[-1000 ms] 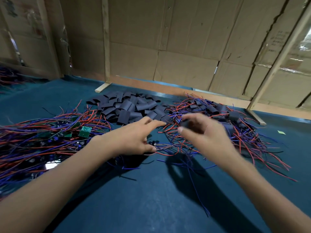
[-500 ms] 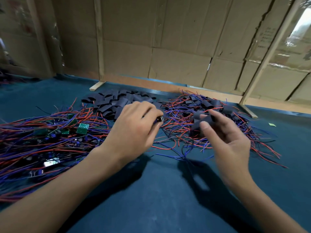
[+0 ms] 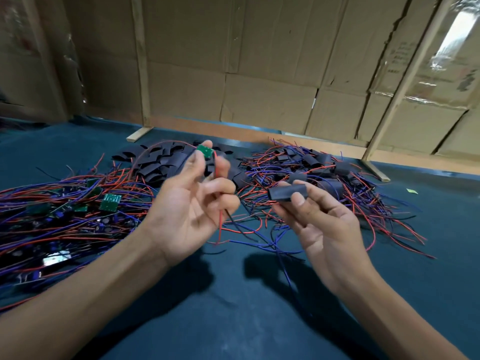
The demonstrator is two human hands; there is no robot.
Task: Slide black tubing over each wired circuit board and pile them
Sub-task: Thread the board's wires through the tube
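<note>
— What's around you?
— Cardboard sheets (image 3: 270, 100) wall off the back of a dark blue worktop (image 3: 233, 320).

— Where is the board?
— Your left hand (image 3: 192, 203) is raised above the worktop, and its fingers (image 3: 197, 165) pinch a small green circuit board (image 3: 205, 151), whose red wire (image 3: 220, 224) hangs down past your palm.

— And the tubing?
— Your right hand (image 3: 324, 224) holds one flattened black tube (image 3: 287, 191), thumb clamped on its near side, just right of the board and not touching it.

— The rest?
— Loose black tubing pieces (image 3: 158, 162) lie behind your left hand. Bare wired boards (image 3: 65, 211) spread at your left, and the sleeved pile (image 3: 319, 167) sits at your right.
</note>
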